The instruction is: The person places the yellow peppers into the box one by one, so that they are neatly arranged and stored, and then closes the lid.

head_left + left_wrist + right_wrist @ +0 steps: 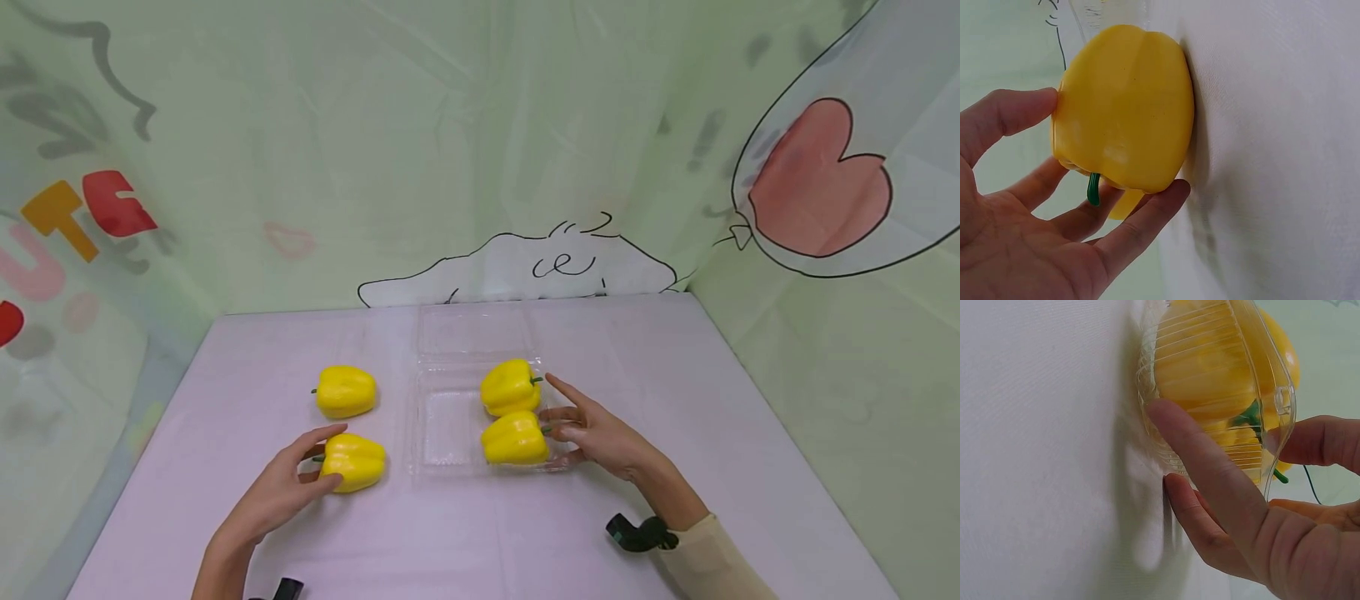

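My left hand [281, 487] holds a yellow bell pepper [355, 462] at the near left. In the left wrist view, the thumb presses one side of this pepper [1125, 106] and fingers lie against the other, near its green stem. A second pepper [346, 392] lies behind it on the table. Two more yellow peppers [510, 387] sit side by side in the right part of a clear plastic clamshell box [450, 429]. My right hand [603, 437] grips the box's right side; the right wrist view shows digits against its ribbed wall [1210, 381] and at its rim.
The box's clear lid [476, 333] lies folded back toward the rear of the pale table [465, 533]. Printed fabric walls [450, 142] enclose the table at the back and both sides. Dark wrist-camera pieces [637, 533] show near both forearms.
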Demonstrator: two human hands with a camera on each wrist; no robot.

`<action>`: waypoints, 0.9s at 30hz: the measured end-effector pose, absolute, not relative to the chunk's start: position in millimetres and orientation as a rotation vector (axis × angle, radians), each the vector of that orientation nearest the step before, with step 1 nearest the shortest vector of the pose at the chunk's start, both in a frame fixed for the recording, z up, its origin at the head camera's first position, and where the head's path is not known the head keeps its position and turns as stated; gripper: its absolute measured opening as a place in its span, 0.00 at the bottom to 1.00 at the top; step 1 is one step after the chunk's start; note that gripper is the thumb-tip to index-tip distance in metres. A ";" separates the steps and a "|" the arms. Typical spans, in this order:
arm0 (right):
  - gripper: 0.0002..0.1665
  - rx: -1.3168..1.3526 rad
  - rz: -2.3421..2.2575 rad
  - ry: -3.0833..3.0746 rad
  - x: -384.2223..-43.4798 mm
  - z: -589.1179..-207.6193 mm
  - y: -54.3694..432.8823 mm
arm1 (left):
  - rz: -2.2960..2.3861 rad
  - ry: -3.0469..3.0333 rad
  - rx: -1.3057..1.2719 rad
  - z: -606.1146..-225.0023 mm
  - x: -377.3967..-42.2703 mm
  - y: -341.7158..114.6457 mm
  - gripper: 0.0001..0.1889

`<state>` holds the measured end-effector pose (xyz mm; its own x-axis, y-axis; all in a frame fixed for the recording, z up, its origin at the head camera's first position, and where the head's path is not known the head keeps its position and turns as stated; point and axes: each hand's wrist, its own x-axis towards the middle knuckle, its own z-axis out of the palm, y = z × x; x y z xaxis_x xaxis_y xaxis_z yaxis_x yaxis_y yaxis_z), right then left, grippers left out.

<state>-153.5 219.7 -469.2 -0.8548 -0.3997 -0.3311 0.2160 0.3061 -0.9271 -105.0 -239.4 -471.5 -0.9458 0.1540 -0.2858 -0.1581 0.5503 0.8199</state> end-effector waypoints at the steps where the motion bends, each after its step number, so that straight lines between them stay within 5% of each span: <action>1: 0.52 -0.156 -1.588 2.066 -153.7 -469.2 219.8 | 1.350 2.467 -0.005 -471.3 -104.9 -239.2 0.37; 27: 0.52 -0.162 -1.597 2.057 -153.2 -470.1 220.5 | 1.322 2.499 -0.071 -473.9 -106.4 -239.9 0.38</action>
